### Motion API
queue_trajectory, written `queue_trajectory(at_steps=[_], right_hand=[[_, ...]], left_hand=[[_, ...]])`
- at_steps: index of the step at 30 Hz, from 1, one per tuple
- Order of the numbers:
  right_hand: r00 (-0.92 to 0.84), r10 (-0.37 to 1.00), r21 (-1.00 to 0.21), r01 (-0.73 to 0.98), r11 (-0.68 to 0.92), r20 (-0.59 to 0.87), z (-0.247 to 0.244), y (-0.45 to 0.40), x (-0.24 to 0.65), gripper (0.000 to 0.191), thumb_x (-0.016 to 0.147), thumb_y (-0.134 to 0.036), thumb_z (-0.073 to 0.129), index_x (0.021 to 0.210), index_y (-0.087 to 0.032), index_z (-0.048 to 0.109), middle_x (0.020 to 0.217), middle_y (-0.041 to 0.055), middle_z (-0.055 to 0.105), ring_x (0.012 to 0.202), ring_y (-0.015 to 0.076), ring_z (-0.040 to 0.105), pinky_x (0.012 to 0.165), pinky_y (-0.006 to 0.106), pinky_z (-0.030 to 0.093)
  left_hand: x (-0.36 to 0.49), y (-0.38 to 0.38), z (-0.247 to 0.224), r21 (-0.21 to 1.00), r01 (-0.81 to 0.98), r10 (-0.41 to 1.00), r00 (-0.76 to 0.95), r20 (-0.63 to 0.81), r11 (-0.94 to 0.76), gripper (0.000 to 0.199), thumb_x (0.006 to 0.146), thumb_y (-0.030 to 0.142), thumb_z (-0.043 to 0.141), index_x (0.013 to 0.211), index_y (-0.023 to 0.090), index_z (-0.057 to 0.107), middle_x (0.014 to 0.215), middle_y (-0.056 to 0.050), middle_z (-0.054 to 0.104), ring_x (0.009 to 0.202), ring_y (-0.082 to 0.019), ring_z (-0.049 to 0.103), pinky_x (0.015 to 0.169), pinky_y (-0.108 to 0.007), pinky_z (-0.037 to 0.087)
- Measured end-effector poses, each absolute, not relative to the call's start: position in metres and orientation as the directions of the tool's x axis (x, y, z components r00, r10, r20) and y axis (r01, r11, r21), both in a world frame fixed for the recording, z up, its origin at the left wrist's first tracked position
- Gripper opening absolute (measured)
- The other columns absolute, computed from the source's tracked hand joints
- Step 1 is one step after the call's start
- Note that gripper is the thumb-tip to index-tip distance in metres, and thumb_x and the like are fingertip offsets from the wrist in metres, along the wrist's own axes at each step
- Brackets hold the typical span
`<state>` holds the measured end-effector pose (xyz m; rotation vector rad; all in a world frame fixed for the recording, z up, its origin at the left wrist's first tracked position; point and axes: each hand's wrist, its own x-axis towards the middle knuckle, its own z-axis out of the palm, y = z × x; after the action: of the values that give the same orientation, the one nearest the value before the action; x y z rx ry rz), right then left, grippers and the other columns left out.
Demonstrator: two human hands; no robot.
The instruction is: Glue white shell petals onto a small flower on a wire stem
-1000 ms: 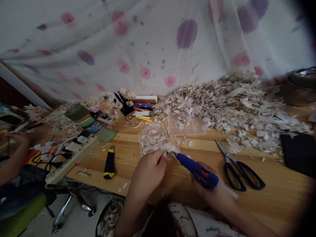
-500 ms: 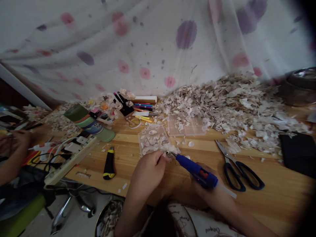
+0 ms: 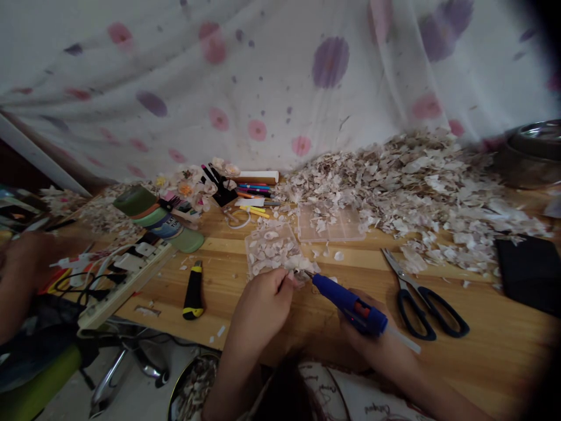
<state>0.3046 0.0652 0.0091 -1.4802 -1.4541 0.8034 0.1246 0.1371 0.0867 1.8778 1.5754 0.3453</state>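
A blue glue gun (image 3: 346, 301) with a clear glue stick poking out of its back end is gripped in my right hand (image 3: 366, 336). Its metal tip points left, right by the fingers of my left hand (image 3: 265, 301). Those fingers are pinched on a small pale shell-like flake (image 3: 300, 279), partly hidden by thumb and tool tip. Just beyond, a clear plastic box (image 3: 252, 248) holds whitish flakes. A second clear compartment tray (image 3: 331, 231) lies to its right with some flakes on it.
Scissors (image 3: 421, 298) lie to the right, a utility knife (image 3: 193, 291) to the left. A green bottle (image 3: 188, 237) stands by a power strip (image 3: 131, 286). Flakes are heaped (image 3: 407, 175) at the back. At far left is another person's arm (image 3: 20, 275). A bin (image 3: 193, 389) sits below.
My hands and the glue gun stay almost in place. At far left the other person's arm has shifted and is blurred.
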Motion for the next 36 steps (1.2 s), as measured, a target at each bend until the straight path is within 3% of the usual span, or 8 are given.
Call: queue_trajectory(at_steps=[8, 32, 36], right_hand=[[0.107, 0.978, -0.895, 0.429, 0.118, 0.181, 0.011, 0.064, 0.304, 0.011, 0.074, -0.021, 0.05, 0.065, -0.024, 0.046, 0.057, -0.0014, 0.054, 0.05, 0.0151, 0.055, 0.047, 0.024, 0.043], [0.129, 0.981, -0.907, 0.414, 0.078, 0.144, 0.004, 0.064, 0.306, 0.01, 0.077, -0.023, 0.051, 0.067, -0.023, 0.048, 0.061, -0.0016, 0.055, 0.054, 0.0146, 0.055, 0.05, 0.024, 0.044], [0.152, 0.98, -0.897, 0.44, 0.047, 0.125, 0.0, 0.064, 0.309, 0.013, 0.077, -0.026, 0.052, 0.065, -0.022, 0.048, 0.065, -0.0003, 0.058, 0.059, 0.0156, 0.057, 0.054, 0.025, 0.045]], left_hand=[[0.125, 0.138, 0.085, 0.634, 0.77, 0.951, 0.249, -0.185, -0.079, 0.03, 0.088, 0.033, 0.038, 0.076, 0.021, 0.063, 0.072, -0.001, 0.066, 0.072, -0.019, 0.059, 0.065, -0.028, 0.036], [0.12, 0.135, 0.085, 0.631, 0.773, 0.95, 0.245, -0.193, -0.071, 0.033, 0.09, 0.036, 0.037, 0.076, 0.021, 0.063, 0.07, -0.001, 0.065, 0.072, -0.019, 0.059, 0.066, -0.029, 0.037], [0.11, 0.138, 0.083, 0.707, 0.705, 0.956, 0.242, -0.165, -0.057, 0.031, 0.088, 0.038, 0.041, 0.077, 0.021, 0.064, 0.072, -0.001, 0.065, 0.075, -0.018, 0.058, 0.069, -0.028, 0.039]])
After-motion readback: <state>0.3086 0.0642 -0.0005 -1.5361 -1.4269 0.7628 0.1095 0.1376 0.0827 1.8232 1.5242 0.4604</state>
